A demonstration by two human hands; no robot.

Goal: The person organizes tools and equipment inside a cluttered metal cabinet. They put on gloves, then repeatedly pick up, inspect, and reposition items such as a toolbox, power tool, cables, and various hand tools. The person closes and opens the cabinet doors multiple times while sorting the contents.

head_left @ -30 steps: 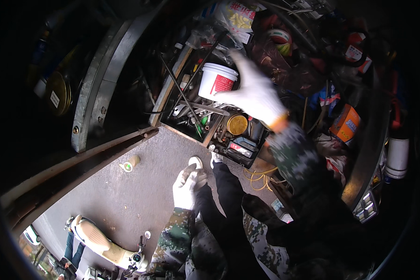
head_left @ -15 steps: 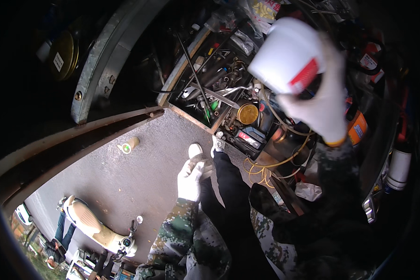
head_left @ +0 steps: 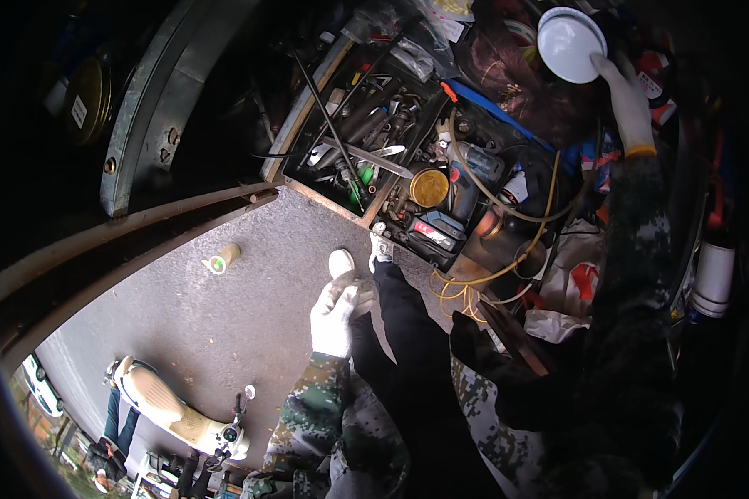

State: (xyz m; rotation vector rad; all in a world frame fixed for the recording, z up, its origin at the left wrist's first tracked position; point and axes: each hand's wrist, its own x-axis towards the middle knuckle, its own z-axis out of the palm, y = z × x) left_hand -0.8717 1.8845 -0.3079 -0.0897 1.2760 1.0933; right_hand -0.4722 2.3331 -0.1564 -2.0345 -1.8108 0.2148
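Note:
A white work glove covers my right hand (head_left: pixel 628 104), which is stretched out to the far right. Its thumb and fingers grip the edge of a round white tub (head_left: pixel 571 43), whose circular end faces up at me; I cannot tell whether that is mouth or base. The tub is beside a dark mesh bag (head_left: pixel 508 71). My left hand (head_left: pixel 333 323), also in a white glove, is low in front of my legs. Its fingers are closed around a greyish piece (head_left: pixel 360 301) too unclear to name.
A divided tool tray (head_left: pixel 329 202) holds wrenches, sockets and a round gold tin (head_left: pixel 429 188). Yellow hose (head_left: pixel 508 268) loops beside it. At left are a metal rail (head_left: pixel 141 125), a paper cup (head_left: pixel 222 259) and a parked cream scooter (head_left: pixel 171 407). People stand at lower left.
My right hand has carried the white tub farther away, to the upper right, and its round end now faces me. My left hand stays almost where it was.

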